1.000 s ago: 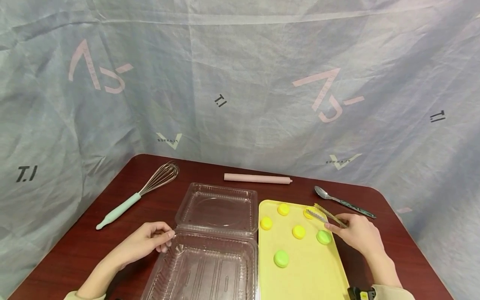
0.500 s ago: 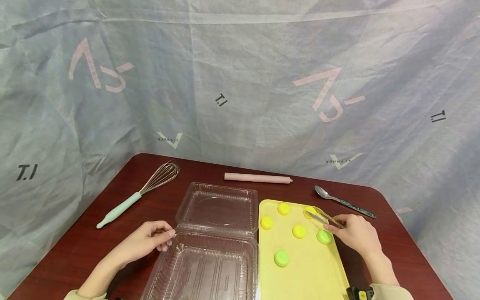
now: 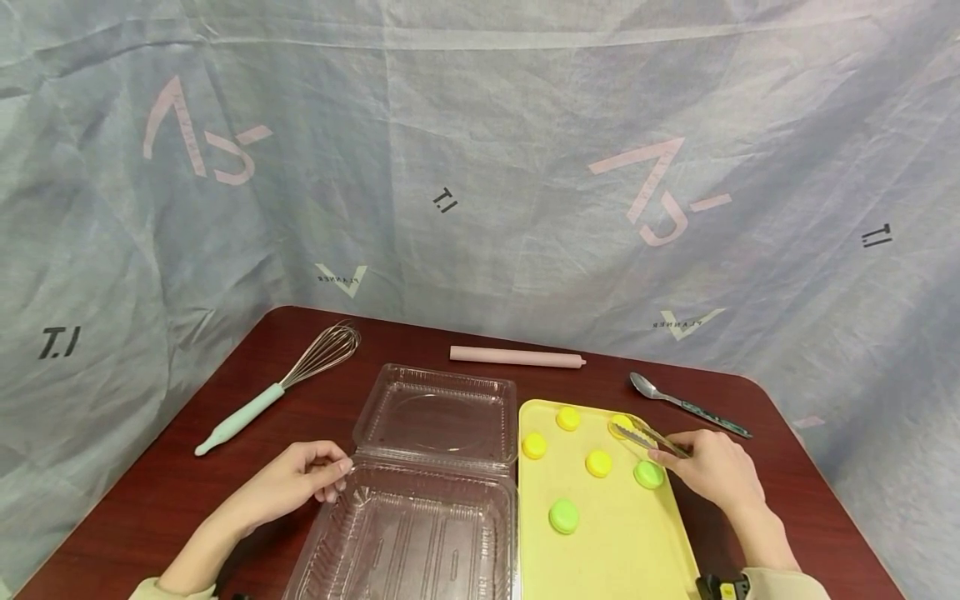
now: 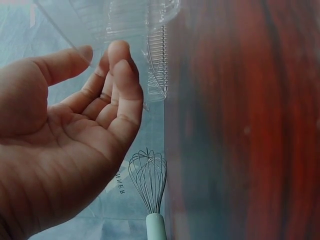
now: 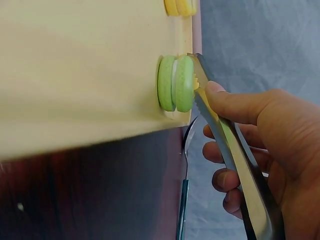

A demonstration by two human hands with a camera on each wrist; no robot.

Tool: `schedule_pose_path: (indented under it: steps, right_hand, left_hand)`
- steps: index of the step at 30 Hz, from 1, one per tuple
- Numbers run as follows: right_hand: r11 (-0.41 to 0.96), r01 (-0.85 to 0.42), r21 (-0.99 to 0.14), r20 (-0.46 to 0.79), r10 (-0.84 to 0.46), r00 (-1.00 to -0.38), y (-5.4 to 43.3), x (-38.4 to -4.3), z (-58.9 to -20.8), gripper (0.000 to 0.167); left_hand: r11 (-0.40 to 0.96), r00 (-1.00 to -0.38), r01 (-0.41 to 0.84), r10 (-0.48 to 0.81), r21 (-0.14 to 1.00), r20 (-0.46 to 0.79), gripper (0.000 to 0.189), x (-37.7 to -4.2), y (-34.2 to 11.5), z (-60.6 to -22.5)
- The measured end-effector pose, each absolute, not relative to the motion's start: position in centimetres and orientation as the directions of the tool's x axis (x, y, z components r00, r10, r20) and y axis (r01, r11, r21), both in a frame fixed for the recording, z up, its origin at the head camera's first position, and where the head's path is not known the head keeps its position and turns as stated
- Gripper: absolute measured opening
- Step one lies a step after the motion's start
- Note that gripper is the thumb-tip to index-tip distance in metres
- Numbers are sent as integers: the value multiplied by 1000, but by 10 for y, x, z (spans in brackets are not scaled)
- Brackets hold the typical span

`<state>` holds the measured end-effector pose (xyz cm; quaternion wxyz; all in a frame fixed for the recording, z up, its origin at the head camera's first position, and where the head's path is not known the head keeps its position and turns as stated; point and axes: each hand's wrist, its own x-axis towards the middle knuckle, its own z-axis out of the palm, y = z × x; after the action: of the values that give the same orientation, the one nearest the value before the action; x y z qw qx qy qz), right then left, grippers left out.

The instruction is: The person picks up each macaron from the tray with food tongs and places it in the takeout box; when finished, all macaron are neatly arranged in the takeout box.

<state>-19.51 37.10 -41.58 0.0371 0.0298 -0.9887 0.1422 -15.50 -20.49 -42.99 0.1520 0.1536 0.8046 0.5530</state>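
Observation:
My left hand [image 3: 281, 487] pinches the left rim of a hinged clear plastic container [image 3: 339, 517], near its fold; the lid half lies back behind the base. In the left wrist view, the thumb and fingertips meet at the plastic edge. My right hand [image 3: 716, 471] grips metal tongs [image 5: 245, 172]. Their tips lie about a yellow macaron [image 3: 621, 425] at the far right corner of the yellow tray [image 3: 615, 567]. Nearer along that side is a green macaron [image 5: 187, 82], which partly hides the tong tips in the right wrist view.
More yellow macarons [image 3: 598, 463] and another green macaron [image 3: 564, 517] are spread over the tray. A whisk [image 3: 251, 412] lies at the left, a pink rolling pin [image 3: 517, 357] at the back, and a spoon [image 3: 697, 408] at the back right. Grey cloth [image 3: 480, 167] hangs behind the table.
The tong tips have closed in around the far right yellow macaron, and the right hand has shifted very slightly. My left hand stays at the container rim.

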Motion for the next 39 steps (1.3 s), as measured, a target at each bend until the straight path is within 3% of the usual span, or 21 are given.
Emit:
schedule_pose_path:
  steps: [7, 17, 27, 39]
  right_hand:
    - [954, -78, -291, 81, -57, -995, 372, -194, -411, 49]
    - [954, -161, -253, 141, -128, -982, 353, -193, -388, 34]
    - [936, -276, -219, 220, -228, -948, 315, -190, -361, 39]
    - [899, -406, -162, 278, -353, -893, 265, -190, -352, 32]
  left_hand:
    - [343, -906, 96, 420, 934, -60, 24, -154, -205, -429]
    - [333, -907, 89, 417, 939, -62, 23, -154, -205, -431]
    - [318, -903, 95, 426, 943, -52, 22, -154, -205, -431]
    - [325, -903, 98, 426, 941, -53, 22, -155, -204, -430]
